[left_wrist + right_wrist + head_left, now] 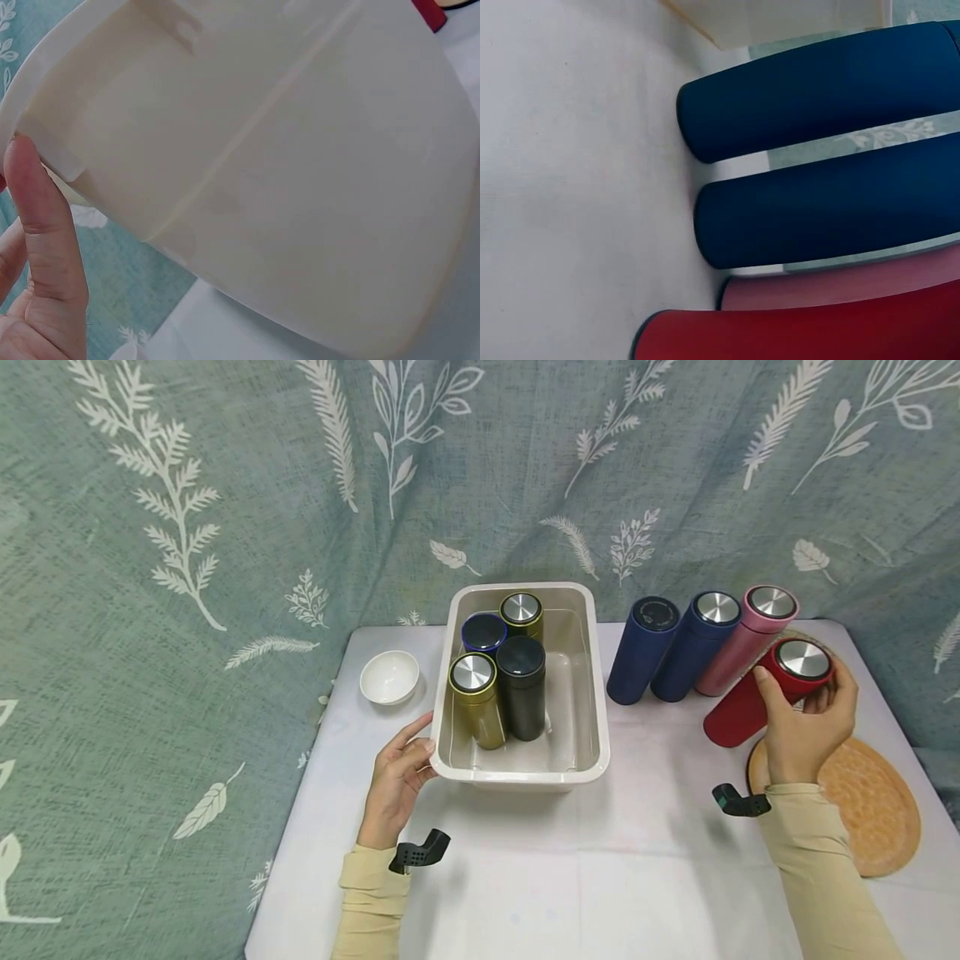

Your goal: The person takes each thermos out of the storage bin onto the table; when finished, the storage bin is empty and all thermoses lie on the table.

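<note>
My left hand [399,774] holds the front left corner of a cream plastic bin [602,727]. In the left wrist view its thumb [45,232] lies along the corner, with the tip at the rim. Inside the bin stand a gold thermos bottle [483,718], a black one [525,702], a blue-lidded one [483,633] and another gold-green one [522,610] at the back. My right hand [810,731] grips a red thermos bottle [738,710] near its silver-topped lid, thumb on the left side, fingers partly hidden behind it. The red body [795,334] also shows in the right wrist view.
Right of the bin stand two dark blue thermos bottles [637,652] and a pink one [731,652], side by side. A round tan board [877,810] lies under the right forearm. Left of the bin is a white bowl [389,677]. A patterned green cloth hangs behind the table.
</note>
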Tool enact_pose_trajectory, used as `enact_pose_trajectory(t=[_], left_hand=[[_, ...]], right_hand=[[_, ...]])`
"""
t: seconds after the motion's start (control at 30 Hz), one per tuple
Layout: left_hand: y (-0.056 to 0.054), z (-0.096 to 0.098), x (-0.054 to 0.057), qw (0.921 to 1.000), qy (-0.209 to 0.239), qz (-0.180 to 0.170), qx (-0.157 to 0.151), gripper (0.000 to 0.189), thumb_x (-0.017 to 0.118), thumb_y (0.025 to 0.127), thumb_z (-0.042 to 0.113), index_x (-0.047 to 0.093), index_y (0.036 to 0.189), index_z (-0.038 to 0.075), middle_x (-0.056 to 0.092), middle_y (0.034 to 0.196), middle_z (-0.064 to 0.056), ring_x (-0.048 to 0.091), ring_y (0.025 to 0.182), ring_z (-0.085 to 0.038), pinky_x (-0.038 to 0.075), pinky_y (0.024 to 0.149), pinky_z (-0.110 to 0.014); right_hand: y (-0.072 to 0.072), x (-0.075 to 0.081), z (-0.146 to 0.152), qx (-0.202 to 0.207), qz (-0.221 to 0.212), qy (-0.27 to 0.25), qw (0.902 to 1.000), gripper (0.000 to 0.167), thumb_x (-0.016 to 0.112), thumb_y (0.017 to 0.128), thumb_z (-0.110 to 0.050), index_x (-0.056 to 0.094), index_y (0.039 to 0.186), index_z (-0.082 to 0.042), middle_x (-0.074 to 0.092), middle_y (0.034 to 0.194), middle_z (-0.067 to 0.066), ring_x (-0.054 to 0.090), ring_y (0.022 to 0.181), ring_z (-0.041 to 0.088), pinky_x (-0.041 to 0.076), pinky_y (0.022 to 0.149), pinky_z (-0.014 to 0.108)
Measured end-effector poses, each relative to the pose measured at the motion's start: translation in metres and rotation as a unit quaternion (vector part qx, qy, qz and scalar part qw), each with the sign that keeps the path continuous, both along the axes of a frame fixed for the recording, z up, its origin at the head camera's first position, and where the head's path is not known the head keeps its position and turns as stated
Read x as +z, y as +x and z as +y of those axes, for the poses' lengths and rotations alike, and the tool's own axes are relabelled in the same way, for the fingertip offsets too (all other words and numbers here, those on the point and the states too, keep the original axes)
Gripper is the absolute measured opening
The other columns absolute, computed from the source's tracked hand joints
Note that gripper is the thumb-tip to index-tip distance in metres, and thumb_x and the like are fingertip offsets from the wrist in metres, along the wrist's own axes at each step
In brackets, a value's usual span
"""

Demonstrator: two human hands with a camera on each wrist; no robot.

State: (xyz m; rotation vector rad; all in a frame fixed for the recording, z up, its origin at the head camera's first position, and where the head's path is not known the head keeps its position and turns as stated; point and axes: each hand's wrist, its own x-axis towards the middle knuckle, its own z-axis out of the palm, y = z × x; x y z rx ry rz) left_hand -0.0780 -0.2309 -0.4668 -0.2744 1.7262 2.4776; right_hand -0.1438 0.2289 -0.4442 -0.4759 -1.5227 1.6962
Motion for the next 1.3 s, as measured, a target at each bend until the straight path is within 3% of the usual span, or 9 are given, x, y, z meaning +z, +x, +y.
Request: enact_pose_trajectory(t=[0.37, 0.57, 0.77, 0.93, 1.13, 1.3], left_hand=[[0.000, -0.001, 0.002, 1.0000, -0.002, 0.002, 0.001, 0.055, 0.053, 0.097, -0.002, 0.040, 0.150, 0.000, 0.073, 0.089, 0.005, 0.068, 0.078, -0.008, 0.058, 0.069, -0.022], [0.000, -0.001, 0.001, 1.0000, 0.001, 0.004, 0.001, 0.055, 0.052, 0.097, -0.002, 0.040, 0.150, 0.000, 0.073, 0.088, 0.005, 0.068, 0.078, -0.008, 0.058, 0.069, -0.022], [0.000, -0.001, 0.001, 1.0000, 0.001, 0.002, 0.002, 0.054, 0.052, 0.097, -0.002, 0.041, 0.149, 0.000, 0.073, 0.089, 0.005, 0.069, 0.078, -0.008, 0.058, 0.068, -0.021], [-0.001, 0.000, 0.000, 1.0000, -0.005, 0.001, 0.003, 0.053, 0.052, 0.097, -0.002, 0.042, 0.149, 0.001, 0.074, 0.089, 0.005, 0.069, 0.078, -0.008, 0.058, 0.068, -0.021], [-0.001, 0.000, 0.000, 1.0000, -0.005, -0.001, 0.003, 0.053, 0.052, 0.097, -0.002, 0.042, 0.149, 0.001, 0.073, 0.089, 0.005, 0.069, 0.079, -0.008, 0.058, 0.068, -0.021], [0.000, 0.000, 0.000, 1.0000, -0.002, -0.003, 0.003, 0.054, 0.051, 0.097, -0.003, 0.042, 0.149, 0.001, 0.072, 0.087, 0.006, 0.068, 0.075, -0.007, 0.057, 0.067, -0.020]], right_hand=[[0.004, 0.018, -0.005, -0.016, 0.024, 0.009, 0.9995, 0.062, 0.084, 0.073, 0.000, 0.060, 0.130, -0.004, 0.059, 0.133, 0.006, 0.053, 0.133, 0.019, 0.037, 0.118, 0.022], [0.007, 0.036, -0.020, -0.006, 0.052, 0.056, 0.9970, 0.063, 0.084, 0.074, -0.002, 0.059, 0.132, -0.003, 0.058, 0.136, 0.007, 0.052, 0.134, 0.019, 0.036, 0.120, 0.026], [0.009, 0.054, -0.038, 0.042, 0.103, 0.072, 0.9912, 0.060, 0.082, 0.074, 0.003, 0.061, 0.130, 0.001, 0.061, 0.130, 0.007, 0.053, 0.133, 0.024, 0.036, 0.122, 0.033], [0.009, 0.066, -0.050, 0.077, 0.103, 0.084, 0.9881, 0.056, 0.081, 0.074, 0.005, 0.063, 0.127, 0.002, 0.065, 0.126, 0.006, 0.058, 0.129, 0.022, 0.041, 0.119, 0.032], [-0.001, 0.068, -0.057, 0.143, 0.064, 0.139, 0.9777, 0.053, 0.081, 0.076, 0.006, 0.067, 0.126, 0.000, 0.069, 0.126, 0.005, 0.064, 0.122, 0.014, 0.047, 0.111, 0.025], [-0.008, 0.072, -0.069, 0.223, 0.006, 0.180, 0.9579, 0.054, 0.082, 0.078, 0.001, 0.068, 0.128, -0.007, 0.070, 0.129, 0.000, 0.064, 0.123, 0.007, 0.046, 0.111, 0.022]])
